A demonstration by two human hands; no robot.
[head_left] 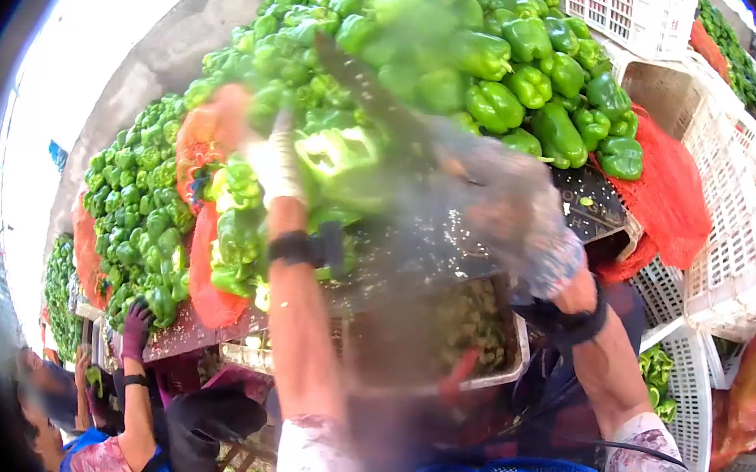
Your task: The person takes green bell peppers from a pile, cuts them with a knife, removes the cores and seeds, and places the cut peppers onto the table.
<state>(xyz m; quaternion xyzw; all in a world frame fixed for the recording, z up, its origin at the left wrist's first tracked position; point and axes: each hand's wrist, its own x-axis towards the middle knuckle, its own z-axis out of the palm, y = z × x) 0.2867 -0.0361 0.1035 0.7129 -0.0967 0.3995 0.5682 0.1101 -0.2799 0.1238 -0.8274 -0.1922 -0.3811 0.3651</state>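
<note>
My right hand (pixel 511 207), in a patterned glove and blurred, is closed around a knife. The knife's dark blade (pixel 373 92) points up and left across the heap of green bell peppers (pixel 500 76). My left hand (pixel 272 159), in a whitish glove, reaches to the heap's near side, beside a bright, cut-looking pepper (pixel 340 152). Motion smears its fingers, so whether it grips anything is unclear. More pale, opened-looking peppers (pixel 234 187) lie just left of it. Small white seeds dot the dark tabletop (pixel 458 243) between my arms.
Below the table edge sits a bin (pixel 511 364) with scraps inside. White plastic crates (pixel 750 197) and red mesh netting (pixel 661 189) stand at right. Another red net (pixel 213 267) hangs at left. A co-worker's purple-gloved hand (pixel 136 332) touches the peppers at lower left.
</note>
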